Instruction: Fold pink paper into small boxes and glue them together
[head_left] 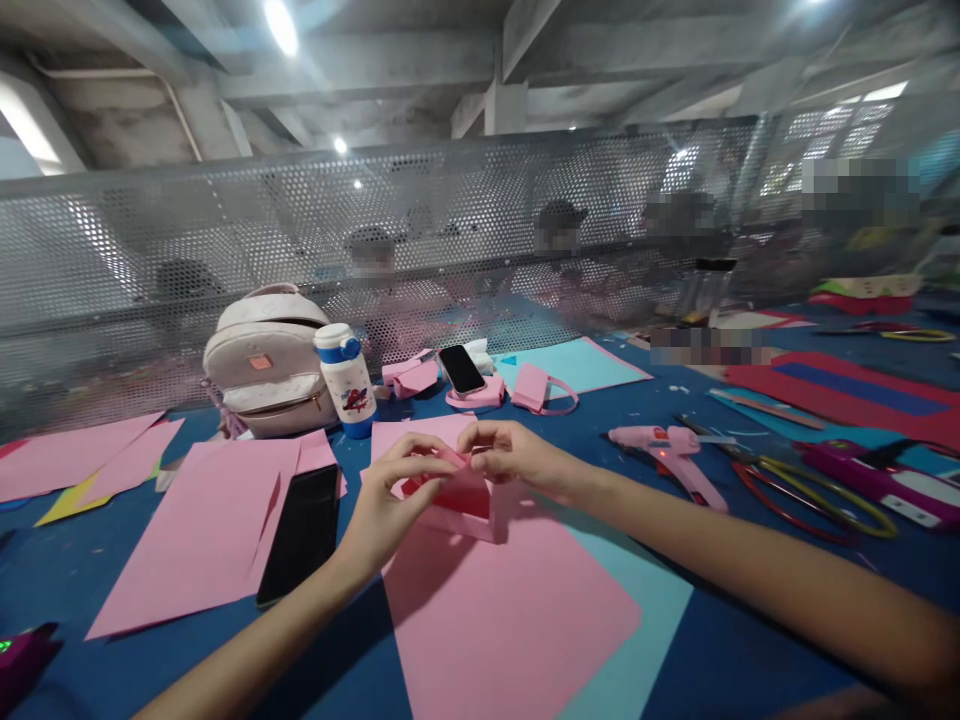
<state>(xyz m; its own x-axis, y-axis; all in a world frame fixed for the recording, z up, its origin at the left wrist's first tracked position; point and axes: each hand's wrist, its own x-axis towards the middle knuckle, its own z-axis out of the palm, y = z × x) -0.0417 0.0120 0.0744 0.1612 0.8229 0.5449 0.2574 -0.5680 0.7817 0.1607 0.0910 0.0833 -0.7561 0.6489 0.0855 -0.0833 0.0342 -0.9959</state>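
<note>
A small pink paper box (459, 510) with a red-toned inside stands over pink sheets in the middle of the table. My left hand (401, 490) curls round its left side, thumb and fingers pinching the upper edge. From the right, my right hand (506, 455) pinches the same top edge, its fingertips close to the left ones. Both hands are closed on the box; the exact fold between the fingertips is partly hidden. Beneath lies a large pink sheet (510, 610), with a light blue sheet (652, 610) showing under its right side.
Left of me lie pink sheets (202, 530) and a black phone (301, 535). Behind stand a backpack (270, 360), a bottle (349, 385) and a small pink paper bag (534, 388). To the right are a pink glue gun (675, 455) and scissors (817, 495). A perforated metal screen (465, 220) runs behind.
</note>
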